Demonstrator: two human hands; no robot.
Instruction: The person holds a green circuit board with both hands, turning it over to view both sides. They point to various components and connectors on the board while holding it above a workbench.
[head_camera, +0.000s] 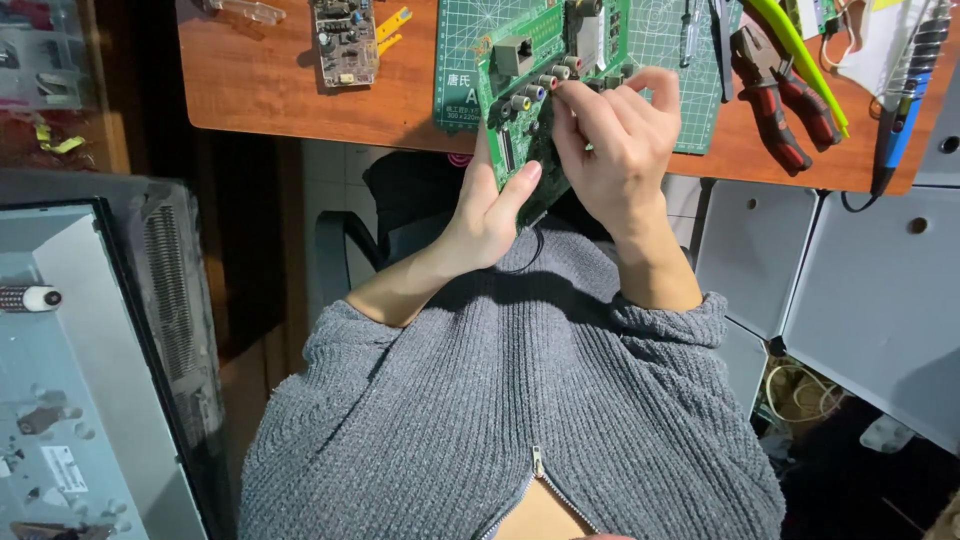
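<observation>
Green circuit board (530, 95) sits gripped in both our hands, left hand (490, 205) beneath, right hand (615, 135) pinching its connectors. Red pliers (775, 95) lie nearby on the counter (260, 85).

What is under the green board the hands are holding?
Under the green circuit board lies a green cutting mat on the wooden desk. The left hand and right hand hold the board, which hides the middle of the mat.

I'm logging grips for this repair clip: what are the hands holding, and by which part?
A green circuit board. The left hand grips its lower edge; the right hand pinches by the row of round connectors.
</observation>
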